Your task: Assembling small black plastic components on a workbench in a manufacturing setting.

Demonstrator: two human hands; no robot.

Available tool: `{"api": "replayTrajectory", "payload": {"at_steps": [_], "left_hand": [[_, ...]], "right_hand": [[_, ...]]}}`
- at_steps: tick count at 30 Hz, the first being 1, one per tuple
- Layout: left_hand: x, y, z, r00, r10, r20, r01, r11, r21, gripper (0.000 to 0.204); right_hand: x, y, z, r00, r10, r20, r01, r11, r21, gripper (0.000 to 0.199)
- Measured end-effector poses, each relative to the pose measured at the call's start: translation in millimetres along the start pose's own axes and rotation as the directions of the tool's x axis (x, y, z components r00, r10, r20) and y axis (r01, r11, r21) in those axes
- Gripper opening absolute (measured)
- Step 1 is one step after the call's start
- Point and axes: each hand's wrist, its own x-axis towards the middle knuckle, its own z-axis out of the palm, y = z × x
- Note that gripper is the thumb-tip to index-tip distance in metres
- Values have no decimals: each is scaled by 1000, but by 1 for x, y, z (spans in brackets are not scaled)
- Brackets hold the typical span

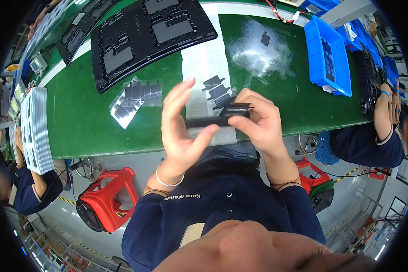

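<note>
My right hand (262,120) pinches a thin black flat part (208,121) between thumb and fingers, above the near edge of the bench. The part is seen nearly edge-on, and its exact kind cannot be told. A smaller dark piece with pale marks (235,110) sits at its right end by my right fingers. My left hand (179,129) is open, fingers raised and thumb apart, around the part's left end; whether it touches is unclear. Just beyond lie black die-cut pieces (217,90) on a white cloth strip (204,59).
A black moulded tray (145,59) holding grey flat parts lies at the far left. Clear sheets with black cutouts (138,97) are nearer. A heap of clear film scraps (260,54) and a blue bin (328,59) stand right. Co-workers sit both sides; red stools (106,199) flank me.
</note>
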Motion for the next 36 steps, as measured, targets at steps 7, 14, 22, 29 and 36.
{"api": "replayTrajectory", "payload": {"at_steps": [7,14,22,29,36], "left_hand": [[-18,6,6,939,-336,68,301,713,-634,64],[-23,4,3,956,-293,-9,229,765,-602,66],[-26,0,10,999,-41,-28,29,942,-335,61],[-24,-1,19,976,215,-16,-216,974,-67,57],[-32,2,19,982,-173,-75,96,802,-590,53]], "right_hand": [[-1,-2,12,996,60,-63,-54,995,88,19],[11,-11,9,981,-143,-132,146,989,10,21],[11,-9,15,924,-347,-158,327,934,-143,17],[8,-7,23,835,-515,-192,450,842,-298,24],[13,-10,-1,967,-222,-128,235,967,97,14]]}}
